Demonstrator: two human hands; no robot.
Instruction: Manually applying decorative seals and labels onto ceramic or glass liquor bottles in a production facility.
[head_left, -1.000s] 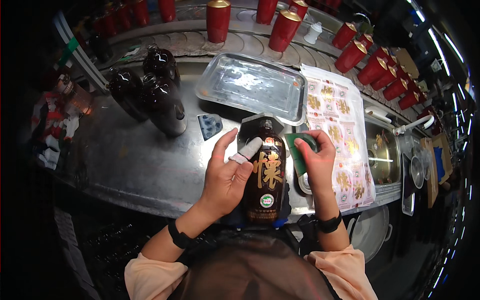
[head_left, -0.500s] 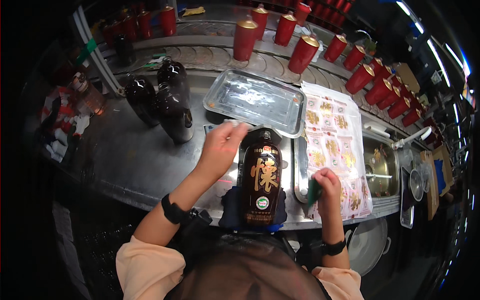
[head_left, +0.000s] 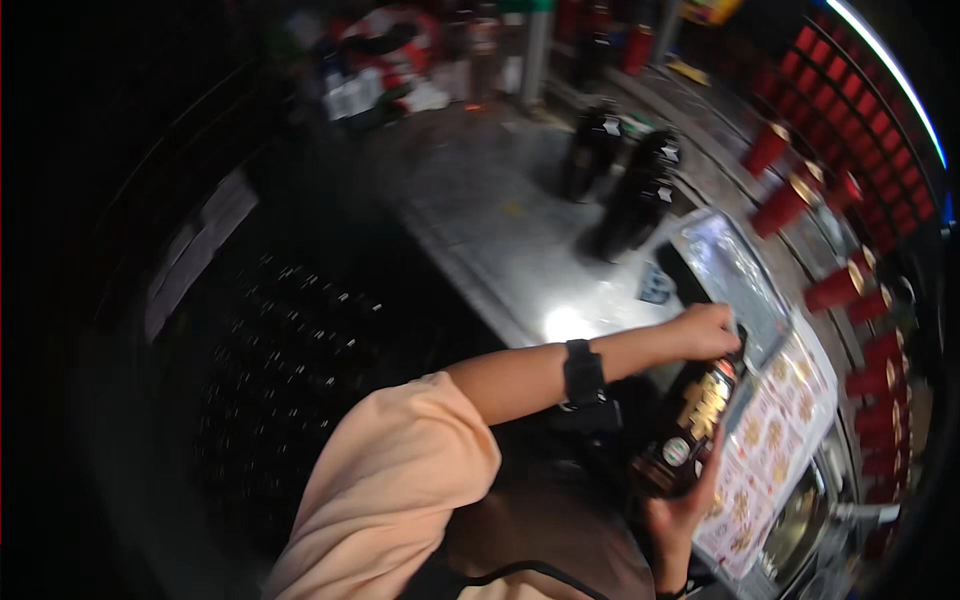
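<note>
A dark brown bottle with gold lettering and a round green-and-white mark stands tilted in front of me at the right. My left hand is closed at its neck. Around the lower body, near the base, my right hand is cupped with thumb and fingers on either side. Motion blur softens both hands. Just beyond the bottle lies a shallow metal tray. A sheet of red-and-gold stickers spreads beside my right hand.
Several dark bottles stand on the metal table. Red gold-topped canisters line the conveyor along the far right. A sink lies past the stickers. Glossy dark shapes fill the shadowed area at left.
My view has swung left, so the table now sits tilted toward the right. Both hands have come onto the bottle. The small dark green piece in my right hand no longer shows.
</note>
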